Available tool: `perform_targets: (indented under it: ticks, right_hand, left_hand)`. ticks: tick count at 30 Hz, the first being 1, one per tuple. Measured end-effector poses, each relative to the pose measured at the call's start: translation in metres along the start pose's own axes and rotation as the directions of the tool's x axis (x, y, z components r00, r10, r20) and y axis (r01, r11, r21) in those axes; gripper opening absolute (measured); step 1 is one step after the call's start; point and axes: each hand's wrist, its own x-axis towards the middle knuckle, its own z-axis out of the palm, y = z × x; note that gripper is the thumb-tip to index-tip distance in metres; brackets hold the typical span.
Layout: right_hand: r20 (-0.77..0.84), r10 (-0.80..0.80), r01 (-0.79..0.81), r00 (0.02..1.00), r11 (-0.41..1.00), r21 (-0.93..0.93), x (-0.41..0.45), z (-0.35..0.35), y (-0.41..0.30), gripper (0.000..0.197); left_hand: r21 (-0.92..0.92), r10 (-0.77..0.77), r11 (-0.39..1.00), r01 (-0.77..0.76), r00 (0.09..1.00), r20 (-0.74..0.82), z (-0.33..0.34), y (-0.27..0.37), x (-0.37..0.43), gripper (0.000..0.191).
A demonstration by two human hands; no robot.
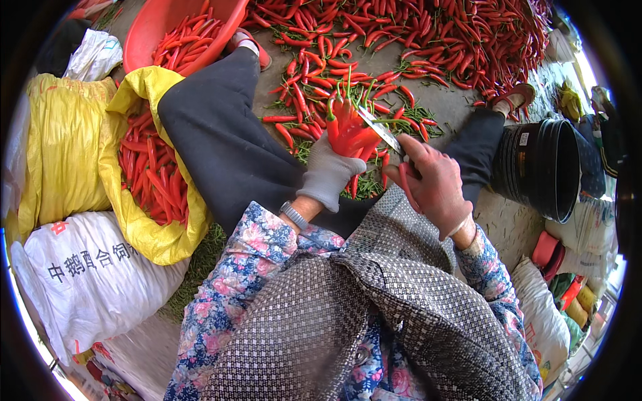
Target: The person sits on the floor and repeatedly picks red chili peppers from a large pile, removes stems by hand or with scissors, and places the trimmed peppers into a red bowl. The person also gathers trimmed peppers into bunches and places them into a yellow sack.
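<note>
My left hand (332, 163), in a grey knit glove with reddened fingers, grips a bunch of red chili peppers (353, 133) with their green stems upward. In my right hand (434, 183), also gloved and stained red, is a pair of scissors (381, 131) with red handles; the blades lie across the stems at the bunch's right side. Whether the blades are apart I cannot tell. Below and beyond the hands, loose red chilies (313, 95) and cut green stems (368, 185) lie on the floor between my legs.
A large heap of chilies (451, 35) spreads ahead. At left stand a red basin (138, 37) of chilies, an open yellow woven sack (168, 245) holding chilies, and a white printed sack (100, 295). A black bucket (531, 165) lies tipped at right beside my leg.
</note>
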Motion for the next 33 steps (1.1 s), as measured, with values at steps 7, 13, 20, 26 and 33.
perform_targets:
  ticks: [7, 13, 20, 26, 33]
  right_hand:
    - [0.063, 0.021, -0.021, 0.998, 1.000, -0.004, 0.000, -0.026, 0.009, 0.049]
    - [0.227, -0.056, 0.101, 0.972, 0.976, -0.190, 0.012, -0.037, 0.007, 0.049]
    - [0.191, -0.130, 0.153, 0.973, 0.982, -0.108, 0.004, -0.026, 0.000, 0.038]
    - [0.176, 0.186, -0.215, 0.967, 0.963, 0.162, -0.006, -0.034, 0.009, 0.044]
    - [0.255, 0.187, -0.245, 0.949, 0.943, 0.223, -0.002, -0.033, 0.010, 0.045]
  left_hand:
    - [0.215, 0.122, 0.969, -0.122, 0.992, 0.013, -0.002, 0.001, -0.001, 0.054]
    - [0.629, 0.091, 0.775, -0.066, 0.996, -0.007, 0.000, 0.002, -0.005, 0.059]
    - [0.647, 0.262, 0.733, -0.210, 0.965, 0.017, -0.001, 0.001, -0.004, 0.046]
    - [0.665, 0.366, 0.701, -0.256, 0.930, -0.028, -0.003, 0.007, -0.006, 0.047]
    - [0.774, 0.504, 0.521, -0.359, 0.862, 0.060, -0.005, 0.010, -0.008, 0.047]
